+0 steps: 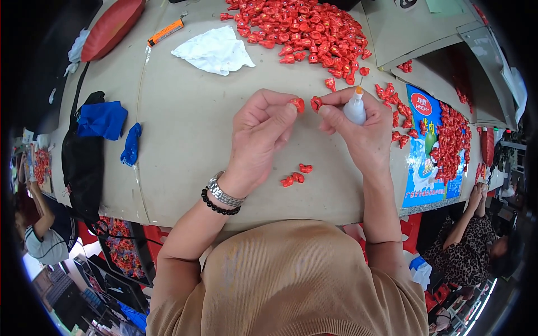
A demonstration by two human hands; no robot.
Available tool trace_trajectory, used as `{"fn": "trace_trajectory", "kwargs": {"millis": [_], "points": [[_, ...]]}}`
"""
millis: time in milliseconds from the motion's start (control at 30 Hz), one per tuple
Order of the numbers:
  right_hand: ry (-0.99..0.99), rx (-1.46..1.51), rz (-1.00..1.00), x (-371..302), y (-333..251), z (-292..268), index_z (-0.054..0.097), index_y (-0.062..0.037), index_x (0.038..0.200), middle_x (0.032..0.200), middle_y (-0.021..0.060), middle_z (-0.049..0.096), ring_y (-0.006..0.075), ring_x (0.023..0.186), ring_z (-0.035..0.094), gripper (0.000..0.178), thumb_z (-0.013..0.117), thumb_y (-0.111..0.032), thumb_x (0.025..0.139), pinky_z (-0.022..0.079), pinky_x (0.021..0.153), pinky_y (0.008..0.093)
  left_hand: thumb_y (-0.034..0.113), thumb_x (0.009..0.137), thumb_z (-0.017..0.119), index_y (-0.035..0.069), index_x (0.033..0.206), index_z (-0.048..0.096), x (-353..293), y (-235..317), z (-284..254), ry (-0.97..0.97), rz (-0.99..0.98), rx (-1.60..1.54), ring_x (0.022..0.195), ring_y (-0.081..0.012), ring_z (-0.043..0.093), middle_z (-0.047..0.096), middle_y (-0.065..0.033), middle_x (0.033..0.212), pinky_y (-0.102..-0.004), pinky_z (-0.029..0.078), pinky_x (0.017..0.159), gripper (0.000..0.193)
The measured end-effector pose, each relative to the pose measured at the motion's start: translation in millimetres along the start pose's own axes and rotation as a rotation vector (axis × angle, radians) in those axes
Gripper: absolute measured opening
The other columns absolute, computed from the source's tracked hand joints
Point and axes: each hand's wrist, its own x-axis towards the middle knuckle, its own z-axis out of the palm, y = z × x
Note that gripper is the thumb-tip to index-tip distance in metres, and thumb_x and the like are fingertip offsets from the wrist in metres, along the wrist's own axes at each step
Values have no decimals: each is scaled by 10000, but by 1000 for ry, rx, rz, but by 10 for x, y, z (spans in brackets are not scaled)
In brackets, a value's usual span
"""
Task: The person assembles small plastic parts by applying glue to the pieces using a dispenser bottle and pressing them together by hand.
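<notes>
A shallow oval red dish (120, 25) sits at the upper left of the pale grey-beige tabletop (190, 112); at the upper right an angular grey box-like housing (414, 28) opens toward the table, with some red pieces showing in its mouth; below the table's left edge, a dark rectangular crate (144, 252) holds a jumble of red and other-coloured bits, which seem, in that bent and dim margin, to be small parts; a translucent white squeeze bottle (355, 111) with an orange collar and a thin needle tip stands tip-up within the right hand (358, 126), its contents hard to tell.

The left hand (260, 129) reaches up and inward, thumb and forefinger pinched on a small glossy red piece (297, 105), the other fingers curled; the right hand faces it, thumb and forefinger closed on a second small red piece (316, 103), the bottle lodged in the crook behind them; the two pieces are just beside each other, apart, over the middle of the table; both forearms rise from the lower edge, a silver metal-link watch (221, 193) and a black bead bracelet (216, 206) on the left wrist.

Three loose red pieces (298, 177) lie below the hands; a large heap of red pieces (308, 31) spreads beyond them; more lie to the right on a blue printed sheet (412, 134).
</notes>
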Motion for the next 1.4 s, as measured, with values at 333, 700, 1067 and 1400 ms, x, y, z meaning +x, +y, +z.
{"fn": "trace_trajectory", "kwargs": {"millis": [333,700,1067,1400], "points": [[-2,-242,-165,-26,43,28,653,13,837,729,26,631,72,615,595,95,714,-2,766,484,552,200,106,901,616,34,977,583,-26,-42,25,27,76,111,585,0,400,624,23,790,-171,309,503,109],[10,-188,-128,-16,135,89,650,-4,769,677,104,624,182,573,602,157,761,-97,707,463,539,290,21,885,613,-30,916,595,-36,-58,28,56,252,316,712,-15,565,680,-59,840,-164,427,589,63],[-31,-121,-174,-36,206,100,613,18,750,662,140,587,220,559,579,160,744,-66,715,455,540,313,9,875,617,-26,854,602,-98,-91,7,97,280,464,657,9,492,630,10,751,-155,387,544,43],[-68,-48,-142,-13,248,101,605,19,753,670,125,602,212,553,571,191,768,-57,689,450,543,313,12,891,605,-15,892,577,-117,-79,67,99,271,424,701,-12,518,647,-26,837,-167,415,612,39]]}}
